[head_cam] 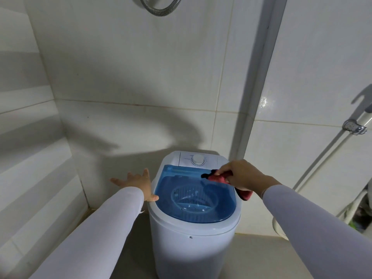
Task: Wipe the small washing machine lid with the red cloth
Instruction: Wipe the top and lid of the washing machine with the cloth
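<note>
Lid (193, 198) of the small washing machine (193, 244) was shut, a see-through blue cover lying flat on top of the white tub, with the ribbed basket showing through it. The machine stood on the floor in a tiled corner. Right hand (241, 175) was over the lid's far right corner, fingers curled around the red cloth (220, 178), pinching it against the blue plastic just below the white control panel and its round dial (198, 159). A loose end of the cloth hung off the right rim under the wrist. Left hand (138, 183) was off to the left of the machine, fingers spread and straight, holding nothing, its thumb touching the white rim. Both arms were in white sleeves. A metal shower hose (161, 7) looped at the top of the wall, and a pipe bracket (353, 127) sat on the right wall.
</note>
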### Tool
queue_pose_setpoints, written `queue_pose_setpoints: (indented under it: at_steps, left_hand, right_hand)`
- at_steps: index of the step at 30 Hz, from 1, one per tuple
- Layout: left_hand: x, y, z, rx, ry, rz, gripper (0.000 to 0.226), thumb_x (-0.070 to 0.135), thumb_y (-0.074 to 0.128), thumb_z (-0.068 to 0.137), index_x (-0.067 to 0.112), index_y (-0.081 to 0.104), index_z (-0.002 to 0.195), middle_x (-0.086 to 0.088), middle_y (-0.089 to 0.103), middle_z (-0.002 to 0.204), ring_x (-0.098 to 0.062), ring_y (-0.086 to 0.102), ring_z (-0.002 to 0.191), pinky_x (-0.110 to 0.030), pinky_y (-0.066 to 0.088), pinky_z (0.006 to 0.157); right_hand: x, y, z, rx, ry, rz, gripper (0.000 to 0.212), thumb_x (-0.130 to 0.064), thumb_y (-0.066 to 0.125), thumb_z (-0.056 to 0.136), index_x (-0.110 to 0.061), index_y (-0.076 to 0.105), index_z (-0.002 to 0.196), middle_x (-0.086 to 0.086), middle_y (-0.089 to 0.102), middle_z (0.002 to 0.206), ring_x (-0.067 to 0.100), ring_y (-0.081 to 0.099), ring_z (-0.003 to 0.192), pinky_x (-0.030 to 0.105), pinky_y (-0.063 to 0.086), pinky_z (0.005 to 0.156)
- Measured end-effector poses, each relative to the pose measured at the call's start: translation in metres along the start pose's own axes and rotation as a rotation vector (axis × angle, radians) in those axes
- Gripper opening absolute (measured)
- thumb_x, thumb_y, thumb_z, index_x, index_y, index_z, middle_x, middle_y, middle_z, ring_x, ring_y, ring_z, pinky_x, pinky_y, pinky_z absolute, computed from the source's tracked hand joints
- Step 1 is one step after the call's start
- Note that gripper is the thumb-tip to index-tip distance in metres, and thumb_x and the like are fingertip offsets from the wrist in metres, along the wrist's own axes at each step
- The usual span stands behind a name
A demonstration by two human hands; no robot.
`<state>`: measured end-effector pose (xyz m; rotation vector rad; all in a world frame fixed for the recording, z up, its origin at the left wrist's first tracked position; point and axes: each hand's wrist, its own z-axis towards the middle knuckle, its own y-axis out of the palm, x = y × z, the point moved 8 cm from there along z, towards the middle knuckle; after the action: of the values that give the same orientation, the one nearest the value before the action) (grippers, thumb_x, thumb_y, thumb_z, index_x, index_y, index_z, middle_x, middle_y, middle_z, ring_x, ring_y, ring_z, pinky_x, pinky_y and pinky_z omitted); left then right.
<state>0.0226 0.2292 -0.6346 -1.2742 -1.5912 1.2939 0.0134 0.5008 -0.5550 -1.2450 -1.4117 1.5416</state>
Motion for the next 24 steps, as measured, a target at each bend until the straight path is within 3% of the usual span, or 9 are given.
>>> queue_pose_setpoints:
  at_steps: [4,15,24]
  left_hand:
    - [-0.002,0.001,0.001,-0.017,0.002,-0.028,0.108,0.065,0.061,0.078,0.024,-0.004,0.154,-0.007,0.017,0.161,-0.033,0.009,0.149,-0.072,0.007,0.108]
    - [-0.01,0.006,0.003,-0.061,0.02,-0.163,0.109,0.063,0.063,0.078,0.023,-0.004,0.154,-0.01,0.017,0.16,-0.033,0.01,0.149,-0.073,0.008,0.107]
    - [-0.013,0.006,0.003,-0.077,0.008,-0.188,0.11,0.064,0.064,0.076,0.023,-0.002,0.154,-0.011,0.022,0.158,-0.032,0.014,0.147,-0.073,0.009,0.106]
  right_hand:
    - [-0.05,0.002,0.017,0.0,-0.104,-0.084,0.036,-0.024,0.052,0.089,-0.038,0.059,0.122,-0.001,0.062,0.121,0.022,0.057,0.109,0.031,0.045,0.093]
    - [-0.127,0.057,0.04,-0.164,-0.313,-0.34,0.053,-0.014,0.049,0.091,-0.042,0.044,0.135,0.003,0.059,0.122,0.027,0.054,0.113,0.039,0.047,0.089]
    - [-0.125,0.062,0.04,-0.2,-0.334,-0.352,0.041,-0.02,0.054,0.09,-0.042,0.056,0.125,0.0,0.062,0.117,0.024,0.055,0.108,0.038,0.05,0.087]
